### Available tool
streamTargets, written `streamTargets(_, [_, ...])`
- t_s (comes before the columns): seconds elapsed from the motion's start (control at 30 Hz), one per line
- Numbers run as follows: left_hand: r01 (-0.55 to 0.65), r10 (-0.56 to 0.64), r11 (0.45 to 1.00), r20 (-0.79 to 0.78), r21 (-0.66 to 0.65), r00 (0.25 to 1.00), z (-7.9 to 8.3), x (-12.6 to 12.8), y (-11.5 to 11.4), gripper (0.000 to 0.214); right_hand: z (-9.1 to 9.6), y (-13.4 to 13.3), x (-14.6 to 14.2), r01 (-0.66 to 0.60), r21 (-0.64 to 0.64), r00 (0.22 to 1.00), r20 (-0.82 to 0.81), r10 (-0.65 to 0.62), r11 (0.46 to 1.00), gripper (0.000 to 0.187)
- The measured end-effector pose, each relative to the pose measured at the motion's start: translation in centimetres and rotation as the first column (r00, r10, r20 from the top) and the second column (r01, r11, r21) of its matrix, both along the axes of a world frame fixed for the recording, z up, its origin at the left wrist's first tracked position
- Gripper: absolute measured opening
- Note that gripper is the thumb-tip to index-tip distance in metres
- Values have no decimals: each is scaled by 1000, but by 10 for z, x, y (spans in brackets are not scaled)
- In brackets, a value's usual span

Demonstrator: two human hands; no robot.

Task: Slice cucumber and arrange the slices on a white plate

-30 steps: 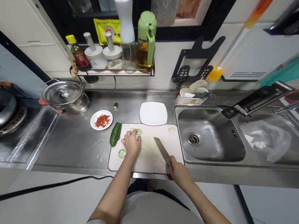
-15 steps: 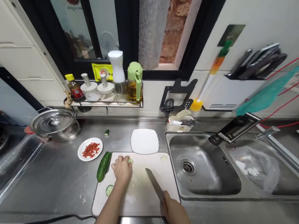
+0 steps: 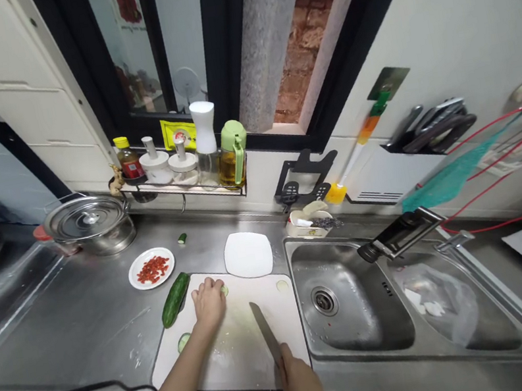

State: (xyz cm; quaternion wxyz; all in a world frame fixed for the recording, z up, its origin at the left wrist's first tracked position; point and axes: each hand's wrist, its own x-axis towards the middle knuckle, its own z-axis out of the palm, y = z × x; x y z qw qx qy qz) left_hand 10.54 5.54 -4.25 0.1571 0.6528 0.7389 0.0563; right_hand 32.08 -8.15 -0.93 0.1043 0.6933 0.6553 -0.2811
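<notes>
My right hand grips a kitchen knife by its handle, the blade slanting over the right part of a white cutting board. At the board's upper left, my left hand has its fingers curled down over a pale cucumber slice, which shows at the fingertips; whatever else lies under the palm is hidden. A whole green cucumber rests along the board's left edge. Another cucumber slice lies beside my left forearm, and a thin pale slice sits in the upper right corner.
Behind the board stand a plate of chopped red pieces, a white square plate and a cucumber end. A steel sink adjoins on the right. Farther left is a lidded pot; a condiment rack hangs above.
The camera view has shifted slightly, so the scene sits a little lower and farther left. Both hands and the knife keep nearly the same places over the board.
</notes>
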Motion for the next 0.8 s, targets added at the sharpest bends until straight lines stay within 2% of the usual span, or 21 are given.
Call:
streamTargets(0.2, [18,-18,1000,14,-5,1000,7,2,2,22,6,1,-2,4,24,1000,10,-4,1000,38])
streamTargets(0.37, [43,-42,999,50,-28,998,22,2,-5,21,9,2,-4,5,-4,1000,19,-5,1000,38])
streamTargets(0.57, [89,-60,989,226,-119,972,41,-6,-27,19,9,3,-6,-3,-15,999,34,3,1000,38])
streamTargets(0.67, [131,-66,968,289,-213,955,40,-9,-43,22,7,3,-6,-11,-17,999,42,12,1000,39])
streamTargets(0.8, [163,-95,954,262,-252,961,30,-9,-57,26,6,3,-7,-21,-17,998,54,22,1000,38])
